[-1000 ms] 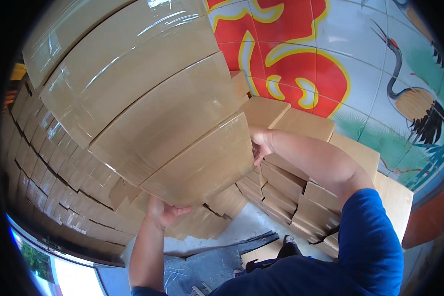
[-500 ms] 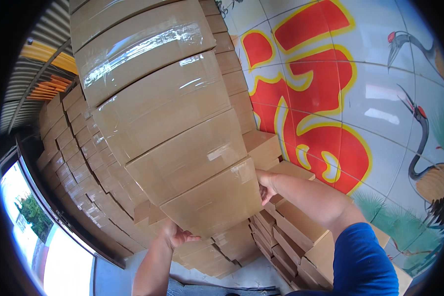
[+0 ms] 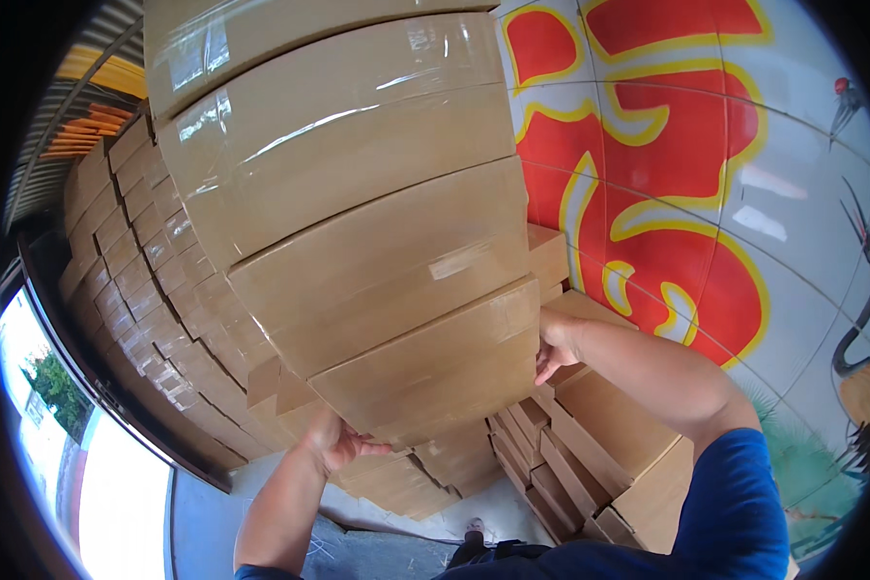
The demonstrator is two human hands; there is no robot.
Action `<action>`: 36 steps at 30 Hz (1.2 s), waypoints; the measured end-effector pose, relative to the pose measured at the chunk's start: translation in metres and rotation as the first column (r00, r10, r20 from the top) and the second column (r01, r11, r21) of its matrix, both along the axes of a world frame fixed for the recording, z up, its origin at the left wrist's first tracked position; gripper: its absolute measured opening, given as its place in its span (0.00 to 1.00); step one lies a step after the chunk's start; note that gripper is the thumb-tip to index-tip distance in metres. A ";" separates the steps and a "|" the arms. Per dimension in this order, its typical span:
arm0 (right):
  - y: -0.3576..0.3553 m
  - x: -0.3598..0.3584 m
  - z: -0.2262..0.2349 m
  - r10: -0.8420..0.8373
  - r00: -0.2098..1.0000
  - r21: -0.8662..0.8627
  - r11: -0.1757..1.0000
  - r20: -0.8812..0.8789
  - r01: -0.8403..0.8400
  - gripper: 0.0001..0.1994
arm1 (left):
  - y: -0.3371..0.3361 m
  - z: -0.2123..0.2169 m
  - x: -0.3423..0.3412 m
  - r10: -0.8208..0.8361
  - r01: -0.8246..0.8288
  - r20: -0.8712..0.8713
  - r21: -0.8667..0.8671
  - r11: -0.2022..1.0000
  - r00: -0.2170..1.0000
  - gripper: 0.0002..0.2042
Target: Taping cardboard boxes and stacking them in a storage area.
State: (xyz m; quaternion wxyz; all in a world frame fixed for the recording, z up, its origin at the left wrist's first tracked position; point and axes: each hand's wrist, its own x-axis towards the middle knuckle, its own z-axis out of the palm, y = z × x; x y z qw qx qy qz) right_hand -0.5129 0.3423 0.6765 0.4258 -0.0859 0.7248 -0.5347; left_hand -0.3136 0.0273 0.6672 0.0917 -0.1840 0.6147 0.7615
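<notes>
A tall stack of brown cardboard boxes rises in front of me, with clear tape shining on the upper boxes [image 3: 358,111]. At its bottom is the lowest cardboard box [image 3: 430,362], which I grip from both sides. My left hand [image 3: 336,445] is under its lower left corner, thumb and fingers curled at the edge. On the right end, my right hand [image 3: 557,345] wraps round the side, with its fingertips partly hidden. Another cardboard box [image 3: 387,266] rests directly on the gripped one. The stack tilts in my view, and its underside is hidden.
More stacked cardboard boxes [image 3: 155,261] line the left, beside a bright doorway [image 3: 116,483]. Open-looking cartons [image 3: 599,435] are piled at lower right. A tiled wall [image 3: 793,222] with red and yellow painting stands at right. My foot [image 3: 475,525] shows on the grey floor [image 3: 358,551].
The stack looks larger and nearer, and its upper part has shifted right in view. Both hands keep their hold on the lowest box. My foot has come into view below.
</notes>
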 end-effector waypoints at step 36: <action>-0.041 -0.132 0.089 0.013 0.999 -0.016 1.000 -0.049 -0.014 0.42 | -0.025 0.077 -0.098 0.000 -0.005 -0.110 -0.047 0.999 0.994 0.37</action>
